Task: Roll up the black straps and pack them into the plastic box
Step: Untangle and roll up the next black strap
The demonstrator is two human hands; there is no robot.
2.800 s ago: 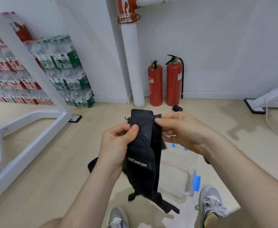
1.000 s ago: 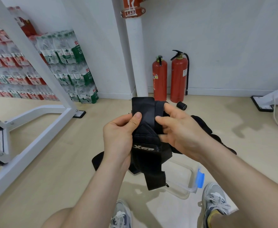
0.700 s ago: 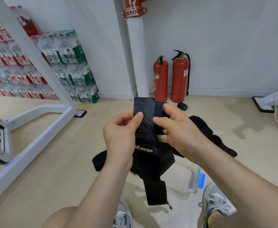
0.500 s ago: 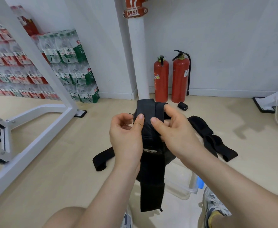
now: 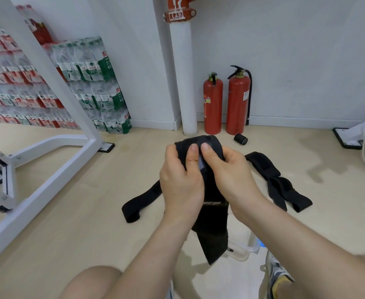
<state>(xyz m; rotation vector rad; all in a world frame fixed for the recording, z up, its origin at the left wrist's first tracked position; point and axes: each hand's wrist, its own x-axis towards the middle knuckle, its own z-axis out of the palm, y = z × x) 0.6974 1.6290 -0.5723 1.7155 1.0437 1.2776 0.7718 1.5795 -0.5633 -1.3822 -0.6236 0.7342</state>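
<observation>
Black padded strap point(image 5: 214, 223) held mid-air above the clear plastic box point(image 5: 245, 249) on the floor. Two loose straps on the floor, left point(image 5: 138, 201) and right point(image 5: 278, 182). Left hand point(image 5: 181, 182) and right hand point(image 5: 231, 175): both grips clamped on its rolled top, thumbs touching.

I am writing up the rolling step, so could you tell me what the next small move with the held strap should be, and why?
Probably another turn of the roll downward. Both the left hand and right hand pinch the rolled top of the held strap, but a long tail hangs unrolled above the plastic box, so it does not look ready to pack.
</observation>
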